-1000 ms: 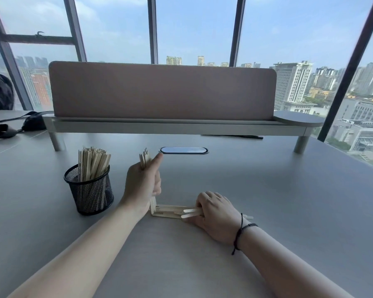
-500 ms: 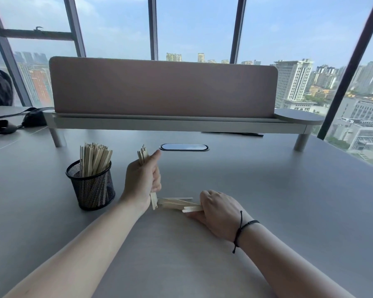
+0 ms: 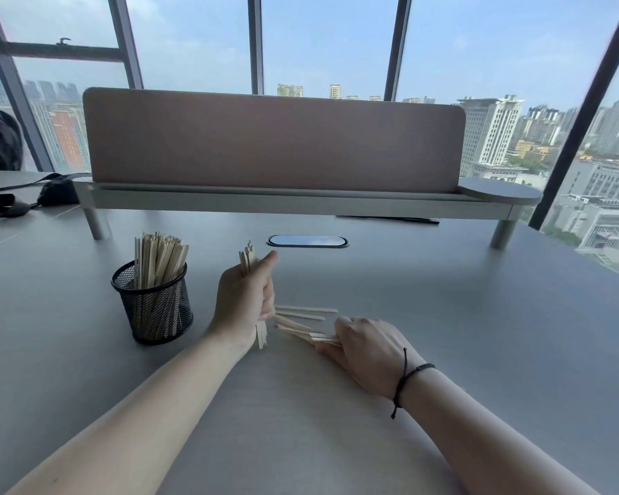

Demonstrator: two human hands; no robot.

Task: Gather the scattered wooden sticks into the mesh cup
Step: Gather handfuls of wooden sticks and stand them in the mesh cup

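Note:
A black mesh cup point(image 3: 153, 309) stands on the grey desk at the left, filled with upright wooden sticks point(image 3: 158, 257). Just right of it, my left hand point(image 3: 245, 301) is shut on an upright bundle of sticks point(image 3: 248, 257), whose ends poke out above and below the fist. Several loose sticks point(image 3: 301, 317) lie fanned out flat on the desk between my hands. My right hand point(image 3: 367, 348), with a black cord on its wrist, rests on the desk and pinches the near ends of a few of those sticks.
A pink divider screen point(image 3: 272, 141) on a raised grey shelf point(image 3: 293, 203) crosses the back of the desk. An oval cable port point(image 3: 307, 241) sits in the desk surface behind my hands. Black bags and a cable point(image 3: 22, 200) lie far left.
The flat sticks have spread apart into a fan and my right hand has slid slightly right and gripped a few. My left hand holds its bundle in about the same spot.

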